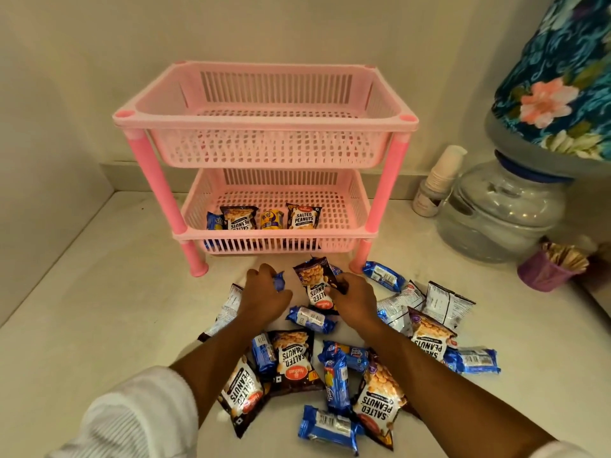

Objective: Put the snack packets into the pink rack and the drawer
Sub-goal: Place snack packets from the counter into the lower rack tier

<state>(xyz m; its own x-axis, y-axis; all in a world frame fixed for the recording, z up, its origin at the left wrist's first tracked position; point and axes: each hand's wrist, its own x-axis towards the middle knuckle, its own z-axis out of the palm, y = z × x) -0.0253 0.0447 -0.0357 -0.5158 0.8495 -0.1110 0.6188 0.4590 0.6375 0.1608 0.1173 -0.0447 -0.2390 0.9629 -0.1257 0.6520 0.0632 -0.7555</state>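
Note:
A pink two-tier rack [264, 123] stands against the wall; its top basket holds nothing, and its lower basket [334, 209] holds several snack packets along the front. Many salted-peanut packets and blue biscuit packets [312, 319] lie scattered on the white counter in front of the rack. My left hand [263, 292] grips a small blue biscuit packet [279, 280]. My right hand [353, 297] pinches a dark salted-peanuts packet [314, 282] just in front of the rack. No drawer is in view.
At the right stand a grey water dispenser [496, 209] with a floral-covered bottle, a stack of paper cups [436, 183] and a purple cup of sticks [545, 269]. The wall is close behind the rack, and bare counter lies to the left.

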